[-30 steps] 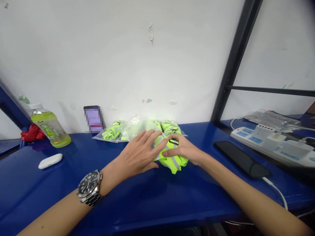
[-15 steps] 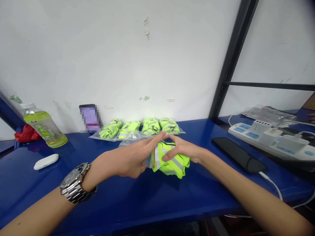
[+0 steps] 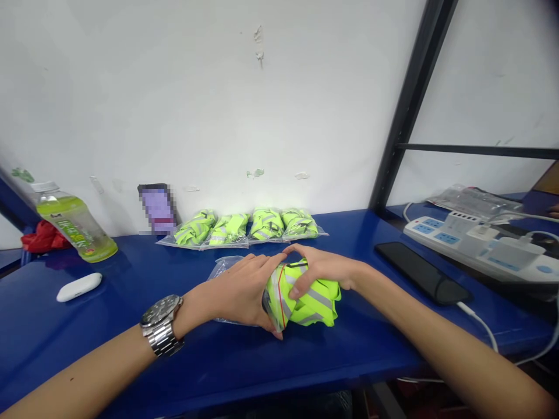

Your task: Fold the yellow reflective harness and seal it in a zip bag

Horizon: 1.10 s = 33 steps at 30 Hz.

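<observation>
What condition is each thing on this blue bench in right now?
Folded vest: bundled, partly inside the bag mouth.
Clear bag: open, flat on the bench.
Left hand: holding the bag mouth.
Right hand: gripping the vest.
Packed vests: bagged, in a row.
Bottle: capped, leaning.
Phone: screen dark, plugged in.

Left hand (image 3: pixel 238 294) grips the mouth of a clear plastic bag (image 3: pixel 225 270). Right hand (image 3: pixel 321 273) clasps a folded yellow-green vest (image 3: pixel 312 299), its end inside the bag mouth. Blue table (image 3: pixel 262 361): four bagged vests (image 3: pixel 244 227) in a row by the wall, bottle (image 3: pixel 72 221) and white case (image 3: pixel 78 286) left, phone (image 3: pixel 419 273) right.
</observation>
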Available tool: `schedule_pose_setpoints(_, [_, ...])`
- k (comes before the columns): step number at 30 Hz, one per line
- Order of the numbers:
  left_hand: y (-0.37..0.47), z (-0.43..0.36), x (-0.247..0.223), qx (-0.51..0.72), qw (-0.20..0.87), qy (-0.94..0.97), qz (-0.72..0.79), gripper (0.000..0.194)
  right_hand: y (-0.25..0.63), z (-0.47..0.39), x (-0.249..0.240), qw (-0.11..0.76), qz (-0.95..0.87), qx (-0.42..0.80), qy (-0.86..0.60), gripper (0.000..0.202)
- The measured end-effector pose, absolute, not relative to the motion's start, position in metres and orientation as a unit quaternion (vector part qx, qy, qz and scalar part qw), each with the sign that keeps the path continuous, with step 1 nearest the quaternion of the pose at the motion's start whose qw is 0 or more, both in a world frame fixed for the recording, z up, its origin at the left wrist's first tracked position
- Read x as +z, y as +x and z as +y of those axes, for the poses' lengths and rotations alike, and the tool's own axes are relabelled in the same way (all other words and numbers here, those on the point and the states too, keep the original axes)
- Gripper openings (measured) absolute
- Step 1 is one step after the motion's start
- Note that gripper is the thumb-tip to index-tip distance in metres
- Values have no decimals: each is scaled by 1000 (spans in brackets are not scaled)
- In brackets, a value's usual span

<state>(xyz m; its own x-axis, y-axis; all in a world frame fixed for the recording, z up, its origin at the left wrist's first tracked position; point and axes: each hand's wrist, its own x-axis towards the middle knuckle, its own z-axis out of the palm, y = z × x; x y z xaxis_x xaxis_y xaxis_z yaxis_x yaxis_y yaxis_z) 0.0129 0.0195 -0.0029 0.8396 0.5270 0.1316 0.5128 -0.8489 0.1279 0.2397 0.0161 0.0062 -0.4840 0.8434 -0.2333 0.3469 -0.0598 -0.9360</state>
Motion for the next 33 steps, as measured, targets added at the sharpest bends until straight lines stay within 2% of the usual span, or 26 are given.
schedule_pose_setpoints(4, [20, 15, -7, 130, -3, 953, 273, 102, 236, 19, 4, 223, -612, 584, -484, 77])
schedule_pose_setpoints(6, [26, 15, -9, 139, -10, 954, 266, 101, 234, 21, 2, 228, -618, 573, -488, 71])
schedule_pose_setpoints(11, [38, 13, -12, 144, 13, 957, 252, 110, 232, 26, -5, 235, -658, 551, -456, 60])
schedule_pose_setpoints(17, [40, 14, -12, 160, 48, 944, 286, 115, 221, 25, -9, 308, -668, 481, -478, 61])
schedule_pose_setpoints(23, [42, 25, -14, 174, -8, 943, 282, 123, 209, 26, -12, 329, -710, 349, -516, 63])
schedule_pose_setpoints(26, [38, 25, -15, 184, -30, 948, 260, 125, 209, 26, -10, 317, -732, 363, -481, 62])
schedule_pose_setpoints(31, [24, 17, 0, 172, -4, 956, 239, 132, 221, 24, -2, 295, -725, 450, -430, 63])
schedule_pose_setpoints(33, [18, 16, 5, 154, -23, 955, 251, 125, 226, 23, 0, 284, -729, 447, -434, 70])
